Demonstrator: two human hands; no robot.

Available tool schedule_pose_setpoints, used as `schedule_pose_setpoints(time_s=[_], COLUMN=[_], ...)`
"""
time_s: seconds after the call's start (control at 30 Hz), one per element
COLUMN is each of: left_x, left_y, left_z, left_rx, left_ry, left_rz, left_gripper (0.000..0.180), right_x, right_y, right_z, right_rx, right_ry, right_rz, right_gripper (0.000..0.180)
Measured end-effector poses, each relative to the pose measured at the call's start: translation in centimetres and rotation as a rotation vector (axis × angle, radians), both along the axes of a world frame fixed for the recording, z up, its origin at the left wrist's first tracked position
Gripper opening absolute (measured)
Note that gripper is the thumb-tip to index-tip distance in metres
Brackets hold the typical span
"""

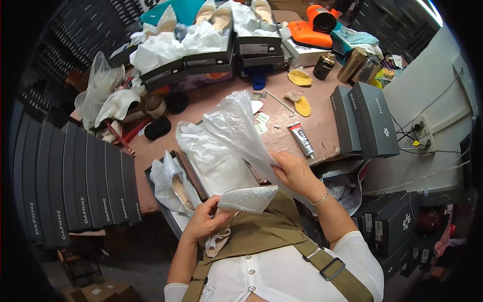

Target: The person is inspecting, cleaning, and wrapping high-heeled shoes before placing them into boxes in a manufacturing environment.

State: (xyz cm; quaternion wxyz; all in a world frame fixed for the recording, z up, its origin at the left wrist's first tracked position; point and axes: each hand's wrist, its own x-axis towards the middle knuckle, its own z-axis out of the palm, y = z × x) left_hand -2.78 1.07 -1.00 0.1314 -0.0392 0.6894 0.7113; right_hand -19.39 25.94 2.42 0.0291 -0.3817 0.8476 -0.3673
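Note:
My left hand (204, 221) is closed around a glittery silver pointed shoe (249, 198), held above my olive apron with its toe to the right. In my right hand (294, 172), the fingers pinch the edge of a sheet of white tissue paper (236, 126). That sheet stretches back over the table, above more crumpled tissue (211, 156) in front of me. To the left, another shoe (180, 191) lies wrapped in tissue inside an open box (153, 176). A tube of glue (301, 140) rests on the table beyond my right hand.
Open boxes (209, 59) with glittery shoes and tissue line the far side. Dark shoeboxes stand in a row (75, 176) at left, and two more (370, 121) at right. An orange device (312, 32), jars (323, 66) and yellow pads (300, 77) are at the back right.

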Motion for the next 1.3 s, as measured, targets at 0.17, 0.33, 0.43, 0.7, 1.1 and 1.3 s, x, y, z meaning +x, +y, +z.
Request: schedule_pose_setpoints(time_s=[0.17, 0.33, 0.43, 0.7, 1.1, 1.3], left_x=[2.0, 5.3, 5.5, 3.5, 2.8, 3.2], left_y=[-1.0, 0.8, 1.3, 3.6, 4.4, 4.0], left_z=[1.8, -0.5, -3.0, -3.5, -3.0, -2.2], left_rx=[0.064, 0.672, 0.907, 0.743, 0.258, 0.166], left_ry=[-0.108, -0.509, -0.315, -0.191, 0.04, 0.016], left_rz=[-0.096, -0.008, 0.013, 0.518, 0.606, 0.577], left_gripper=[0.051, 0.088, 0.089, 0.058, 0.033, 0.035], right_x=[1.9, 6.0, 6.6, 6.3, 2.1, 2.1], right_y=[-4.3, -6.8, -6.5, -4.0, -9.2, -12.8], right_z=[-0.9, 0.1, -0.7, -0.8, 0.2, 0.6], right_rx=[0.159, 0.164, 0.07, 0.039, -0.104, -0.118], right_ry=[0.091, -0.185, -0.375, -0.581, -0.732, -0.323], right_rz=[0.22, 0.56, 0.596, 0.441, 0.655, 0.448], right_gripper=[0.054, 0.058, 0.056, 0.041, 0.049, 0.021])
